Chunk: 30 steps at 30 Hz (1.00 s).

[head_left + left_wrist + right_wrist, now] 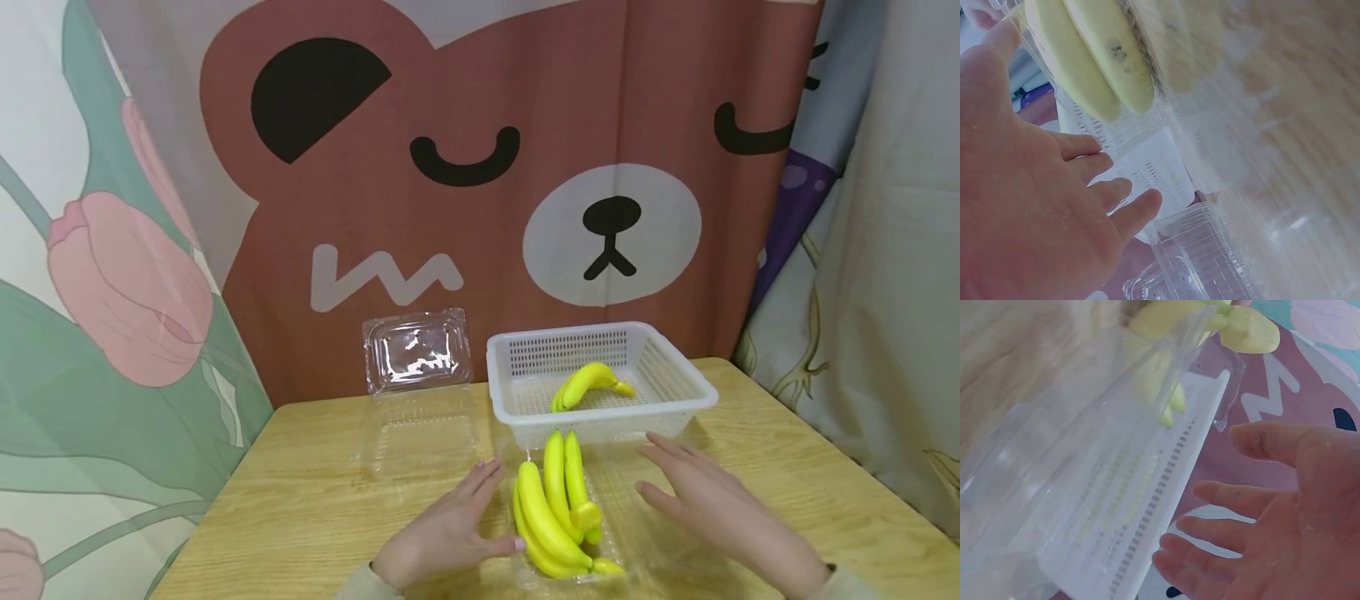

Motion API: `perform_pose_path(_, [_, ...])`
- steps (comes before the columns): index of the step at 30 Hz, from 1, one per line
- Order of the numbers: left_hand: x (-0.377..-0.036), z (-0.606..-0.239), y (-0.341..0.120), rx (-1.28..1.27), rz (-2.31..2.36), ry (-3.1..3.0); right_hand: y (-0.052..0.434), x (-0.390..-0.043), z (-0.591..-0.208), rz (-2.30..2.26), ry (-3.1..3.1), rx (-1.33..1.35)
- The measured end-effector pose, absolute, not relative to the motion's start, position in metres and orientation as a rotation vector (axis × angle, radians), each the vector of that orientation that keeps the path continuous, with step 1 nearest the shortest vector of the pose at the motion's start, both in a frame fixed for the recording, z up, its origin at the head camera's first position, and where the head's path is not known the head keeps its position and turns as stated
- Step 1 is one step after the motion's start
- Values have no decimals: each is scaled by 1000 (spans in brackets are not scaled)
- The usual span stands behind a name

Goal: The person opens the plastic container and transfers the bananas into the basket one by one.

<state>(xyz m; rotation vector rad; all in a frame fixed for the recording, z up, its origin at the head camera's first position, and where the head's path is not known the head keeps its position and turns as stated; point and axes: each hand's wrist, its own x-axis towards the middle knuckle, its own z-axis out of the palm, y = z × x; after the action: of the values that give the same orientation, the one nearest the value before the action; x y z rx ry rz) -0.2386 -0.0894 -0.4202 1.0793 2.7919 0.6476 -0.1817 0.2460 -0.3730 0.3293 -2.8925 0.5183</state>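
Note:
Two bunches of yellow bananas, one on the left [542, 521] and one on the right [557, 479], lie in a clear plastic clamshell box [611, 550] near the front of the table. My left hand [446, 533] is at the box's left side, fingers extended, its thumb tip by the left bunch; whether it touches cannot be made out. Fingers spread, my right hand [708, 500] hovers over the clear lid [626, 500], which lies folded out to the right. In the right wrist view the right palm [1310, 531] holds nothing.
Behind the box stands a white perforated basket [600, 425] with another banana bunch [588, 385] inside. A second clear clamshell [420, 433] is at the back left, its lid [416, 350] upright against the bear-print curtain [330, 358]. The wooden table [300, 500] bears everything.

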Motion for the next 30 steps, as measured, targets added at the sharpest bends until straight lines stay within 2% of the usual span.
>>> perform_pose_path(11, [-239, -419, -89, 1035, 664, 2778, 202, -210, -359, 660, -2835, 456])
perform_pose_path(19, [-237, -420, -89, 1024, 638, 2792, 189, -227, -369, 918, -3033, 385])
perform_pose_path(30, [-239, -422, -88, 1054, 609, 2804, 169, -232, -383, 878, -3020, 317])
